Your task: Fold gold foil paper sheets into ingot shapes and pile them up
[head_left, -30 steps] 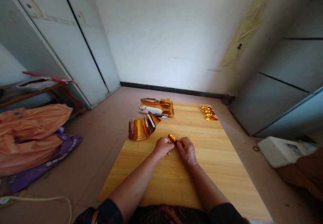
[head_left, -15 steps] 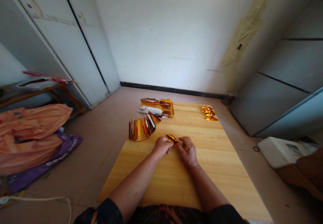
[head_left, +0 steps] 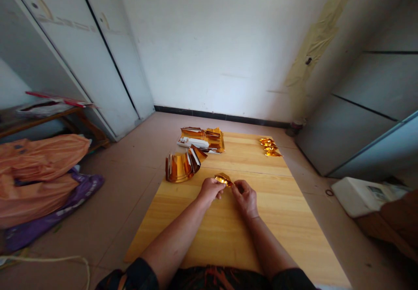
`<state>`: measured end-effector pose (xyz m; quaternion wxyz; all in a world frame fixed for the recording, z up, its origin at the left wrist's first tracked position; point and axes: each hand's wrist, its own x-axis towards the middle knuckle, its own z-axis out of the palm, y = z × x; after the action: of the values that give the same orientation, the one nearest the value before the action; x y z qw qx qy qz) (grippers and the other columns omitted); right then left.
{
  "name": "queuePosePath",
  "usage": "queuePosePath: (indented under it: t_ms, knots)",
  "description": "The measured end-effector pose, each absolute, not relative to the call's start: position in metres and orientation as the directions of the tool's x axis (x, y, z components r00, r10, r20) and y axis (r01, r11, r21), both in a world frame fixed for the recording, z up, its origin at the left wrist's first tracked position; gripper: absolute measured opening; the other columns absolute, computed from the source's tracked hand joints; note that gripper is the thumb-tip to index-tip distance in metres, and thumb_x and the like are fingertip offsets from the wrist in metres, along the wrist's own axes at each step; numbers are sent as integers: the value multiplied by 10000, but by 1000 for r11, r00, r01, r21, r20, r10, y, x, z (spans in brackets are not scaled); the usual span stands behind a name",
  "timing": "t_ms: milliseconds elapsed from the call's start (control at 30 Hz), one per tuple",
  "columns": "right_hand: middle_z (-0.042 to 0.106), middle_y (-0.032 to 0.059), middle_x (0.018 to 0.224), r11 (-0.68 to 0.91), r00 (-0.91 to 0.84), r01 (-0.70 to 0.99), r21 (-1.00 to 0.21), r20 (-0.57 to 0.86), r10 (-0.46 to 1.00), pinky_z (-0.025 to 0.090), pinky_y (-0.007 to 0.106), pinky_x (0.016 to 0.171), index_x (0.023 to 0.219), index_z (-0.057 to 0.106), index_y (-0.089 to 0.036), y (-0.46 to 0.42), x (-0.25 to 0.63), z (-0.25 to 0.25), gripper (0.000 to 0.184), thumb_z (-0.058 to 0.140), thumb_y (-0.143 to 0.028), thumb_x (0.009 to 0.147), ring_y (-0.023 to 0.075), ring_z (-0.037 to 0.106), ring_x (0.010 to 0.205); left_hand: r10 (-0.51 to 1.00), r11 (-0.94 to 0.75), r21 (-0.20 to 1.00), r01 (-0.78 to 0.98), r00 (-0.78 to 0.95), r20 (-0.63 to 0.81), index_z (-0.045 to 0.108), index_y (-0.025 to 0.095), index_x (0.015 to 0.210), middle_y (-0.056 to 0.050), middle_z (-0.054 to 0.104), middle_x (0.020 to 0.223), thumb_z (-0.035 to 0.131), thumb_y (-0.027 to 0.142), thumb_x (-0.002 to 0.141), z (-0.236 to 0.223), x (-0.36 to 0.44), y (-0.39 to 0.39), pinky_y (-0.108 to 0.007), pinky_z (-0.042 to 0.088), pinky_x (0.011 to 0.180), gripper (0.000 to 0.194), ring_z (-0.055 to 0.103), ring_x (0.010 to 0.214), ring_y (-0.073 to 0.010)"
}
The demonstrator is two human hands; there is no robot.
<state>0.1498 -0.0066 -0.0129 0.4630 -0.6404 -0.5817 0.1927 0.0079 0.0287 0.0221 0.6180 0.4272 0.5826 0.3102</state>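
A small folded piece of shiny gold foil paper (head_left: pixel 223 178) is between my two hands, above the middle of the wooden table (head_left: pixel 225 229). My left hand (head_left: pixel 210 189) is closed on its left side, thumb on the near face. At the piece's right end, the fingertips of my right hand (head_left: pixel 245 197) pinch its tip. Beyond my left hand lies a curved stack of gold foil sheets (head_left: pixel 180 166). Another pile of gold sheets (head_left: pixel 215 139) sits behind it, with a white packet (head_left: pixel 193 143) on it. Several folded gold pieces (head_left: pixel 270 147) rest at the far right corner.
Orange and purple bags (head_left: pixel 42 159) lie on the floor at left, below a wooden shelf. Grey cabinets (head_left: pixel 75 42) stand at the left, and a grey appliance-like body (head_left: pixel 365 94) at right. A white foam box (head_left: pixel 362 197) is right of the table.
My right fingers have closed onto the right tip of the folded foil piece, where they were more spread before. The piece has turned slightly in my hands.
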Motion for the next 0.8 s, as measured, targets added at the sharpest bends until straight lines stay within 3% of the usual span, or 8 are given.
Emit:
queuePosePath:
  t_ms: [167, 367, 600, 700, 800]
  knots:
    - [631, 8, 656, 106, 274, 594, -797, 324, 905, 422, 232, 575, 706, 614, -194, -7, 150, -13, 240, 488, -378, 793, 137, 563, 591, 887, 421, 900, 116, 156, -435, 553, 120, 612, 45, 516, 453, 618, 212, 705, 21, 13, 27, -161, 269, 338, 146, 427, 320, -46]
    - [592, 23, 674, 230, 243, 691, -686, 519, 819, 423, 239, 585, 674, 621, -201, 3, 177, -8, 223, 494, -311, 821, 138, 532, 612, 900, 370, 918, 146, 191, -393, 569, 126, 649, 45, 523, 484, 645, 308, 676, 18, 16, 24, -163, 271, 353, 199, 428, 338, -46]
    - [592, 40, 736, -24, 389, 853, -522, 603, 696, 372, 243, 630, 748, 661, -182, 28, 286, 2, 267, 476, -347, 845, 141, 520, 643, 966, 84, 950, 302, 207, -152, 615, 140, 697, 42, 536, 529, 549, 266, 691, -6, 1, 15, -190, 364, 440, 142, 461, 424, -80]
    - [603, 49, 759, -180, 414, 892, -415, 586, 696, 320, 244, 629, 763, 673, -182, 42, 329, 0, 265, 468, -325, 854, 149, 508, 679, 966, -127, 914, 385, 258, 25, 650, 151, 716, -7, 630, 647, 525, 222, 695, -11, -3, 7, -210, 426, 584, 145, 563, 605, -125]
    - [605, 44, 770, -267, 420, 903, -337, 556, 717, 267, 239, 607, 779, 678, -182, 57, 355, -4, 241, 484, -301, 857, 139, 484, 676, 950, -226, 867, 444, 297, 95, 650, 160, 706, -24, 647, 694, 509, 213, 714, -12, -5, 2, -222, 434, 640, 151, 578, 664, -140]
